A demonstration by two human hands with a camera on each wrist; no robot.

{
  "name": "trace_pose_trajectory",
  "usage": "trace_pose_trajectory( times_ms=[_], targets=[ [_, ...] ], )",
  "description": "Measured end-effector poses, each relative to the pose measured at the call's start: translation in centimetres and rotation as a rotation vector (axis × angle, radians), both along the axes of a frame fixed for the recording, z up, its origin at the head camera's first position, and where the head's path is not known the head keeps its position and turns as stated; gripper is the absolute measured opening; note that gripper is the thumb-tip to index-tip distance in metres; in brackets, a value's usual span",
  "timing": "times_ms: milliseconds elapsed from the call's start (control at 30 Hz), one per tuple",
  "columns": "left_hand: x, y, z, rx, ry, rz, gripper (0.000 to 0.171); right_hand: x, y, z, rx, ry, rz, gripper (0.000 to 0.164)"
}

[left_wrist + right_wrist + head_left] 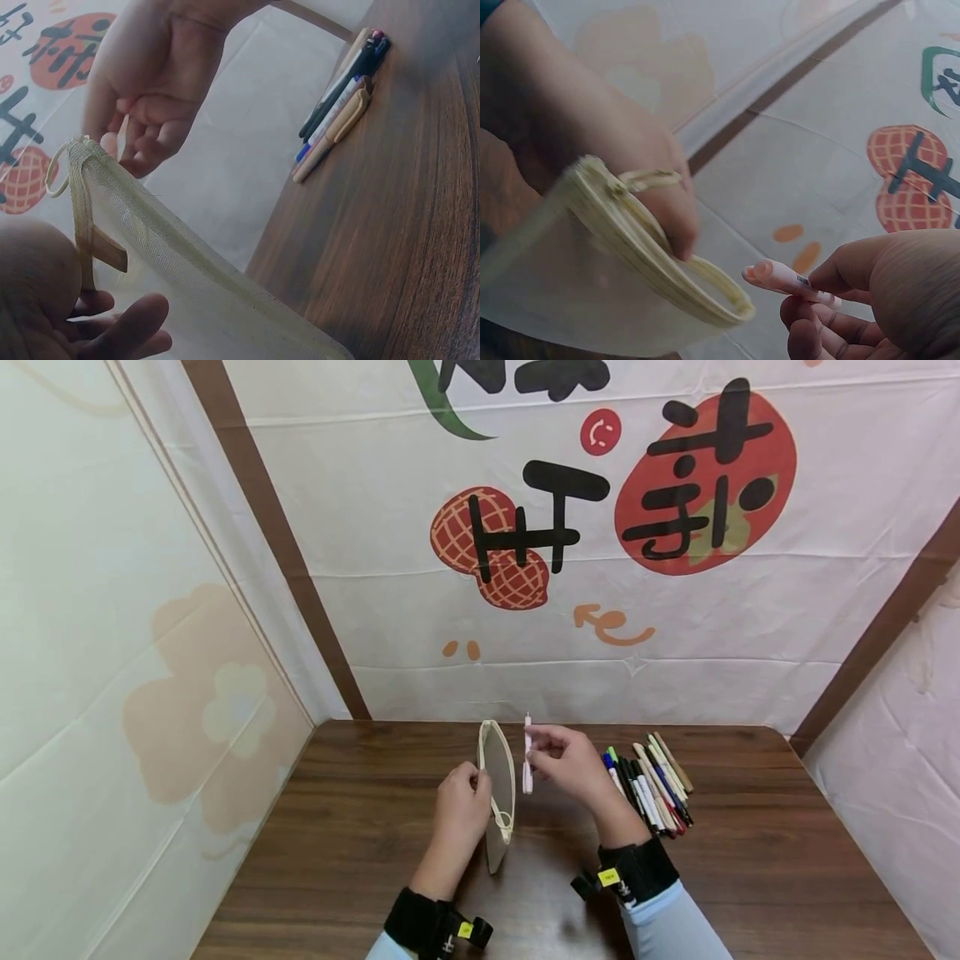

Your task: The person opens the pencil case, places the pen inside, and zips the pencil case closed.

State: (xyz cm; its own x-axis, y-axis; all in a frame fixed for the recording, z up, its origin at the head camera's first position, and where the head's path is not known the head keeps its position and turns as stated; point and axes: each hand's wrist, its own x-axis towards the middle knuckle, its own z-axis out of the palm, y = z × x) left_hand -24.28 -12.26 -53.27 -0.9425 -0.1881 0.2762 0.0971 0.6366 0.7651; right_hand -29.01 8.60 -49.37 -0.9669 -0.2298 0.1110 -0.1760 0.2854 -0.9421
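My left hand (461,806) grips the rim of a pale, see-through mesh pouch (202,262) with cream edging and a small loop at one end. The pouch stands on edge, its mouth (660,255) parted and facing the right hand. To its right, my right hand (576,768) pinches a pale pink pen (791,282) between thumb and fingers. In the head view this pen points away from me, a short gap from the pouch. Part of the left fingers is hidden behind the pouch edge in the right wrist view.
A loose pile of pens and markers (651,785) lies on the brown wooden table (750,860), right of the right hand. A printed white cloth (720,618) hangs behind the table, and another cloth (90,635) hangs on the left.
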Motion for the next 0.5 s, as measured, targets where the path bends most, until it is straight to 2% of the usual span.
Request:
trace_pose_trajectory(
  times_ms=[200, 500],
  targets=[
    [0.0, 0.3, -0.2, -0.012, 0.020, 0.005, 0.019, 0.3, -1.4, -0.6, 0.013, 0.006, 0.041, 0.043],
    [0.2, 0.4, 0.2, -0.008, -0.009, 0.001, 0.020, 0.5, -2.2, -0.8, 0.033, -0.002, 0.063, 0.044]
  ],
)
